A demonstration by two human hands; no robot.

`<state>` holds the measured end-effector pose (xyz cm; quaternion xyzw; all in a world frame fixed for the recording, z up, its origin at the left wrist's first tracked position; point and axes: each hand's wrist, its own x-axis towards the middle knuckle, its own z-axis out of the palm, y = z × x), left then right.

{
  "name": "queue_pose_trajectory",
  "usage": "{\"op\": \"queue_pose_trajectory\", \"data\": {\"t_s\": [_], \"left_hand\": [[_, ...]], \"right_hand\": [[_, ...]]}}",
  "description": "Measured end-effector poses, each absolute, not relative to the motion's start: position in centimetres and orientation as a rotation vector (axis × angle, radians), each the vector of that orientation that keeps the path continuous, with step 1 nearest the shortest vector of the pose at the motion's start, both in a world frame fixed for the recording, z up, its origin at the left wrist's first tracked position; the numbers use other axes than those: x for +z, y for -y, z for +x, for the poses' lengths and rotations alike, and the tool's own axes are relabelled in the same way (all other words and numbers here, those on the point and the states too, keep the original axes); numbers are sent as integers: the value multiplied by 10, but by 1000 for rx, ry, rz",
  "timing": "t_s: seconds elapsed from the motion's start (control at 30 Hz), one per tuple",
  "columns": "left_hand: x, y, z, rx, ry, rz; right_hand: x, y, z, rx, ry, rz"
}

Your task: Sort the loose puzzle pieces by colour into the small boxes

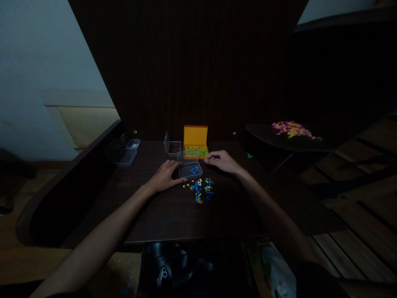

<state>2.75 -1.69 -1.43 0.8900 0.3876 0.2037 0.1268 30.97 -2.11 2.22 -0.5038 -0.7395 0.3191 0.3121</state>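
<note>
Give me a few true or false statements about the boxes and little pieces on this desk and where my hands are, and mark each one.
1. The orange box holds green pieces. True.
2. The left hand is raised high above the desk. False: it lies flat on the desk, beside the clear box.
3. The clear box in front of the orange box holds blue pieces. True.
4. The loose pile near the hands is all red. False: it is blue, yellow and white.
5. The right hand is on the loose pile. False: it lies behind the pile, right of the boxes.
</note>
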Motion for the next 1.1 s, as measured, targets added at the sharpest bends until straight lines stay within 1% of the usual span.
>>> {"op": "queue_pose_trajectory", "data": {"t_s": [0.13, 0.3, 0.67, 0.9, 1.1], "left_hand": [[-14, 18, 28, 588, -1131, 2591], [-15, 16, 28, 581, -1120, 2599], [-13, 18, 28, 578, -1111, 2614], [-16, 17, 27, 603, -1104, 2620], [-17, 15, 26, 598, -1097, 2623]], "right_hand": [[22, 40, 327, 900, 2121, -1375], [7, 61, 330, 790, 2320, -1433], [-2, 74, 329, 523, 2434, -1324], [-2, 73, 327, 495, 2447, -1272], [0, 74, 327, 462, 2494, -1316]]}}
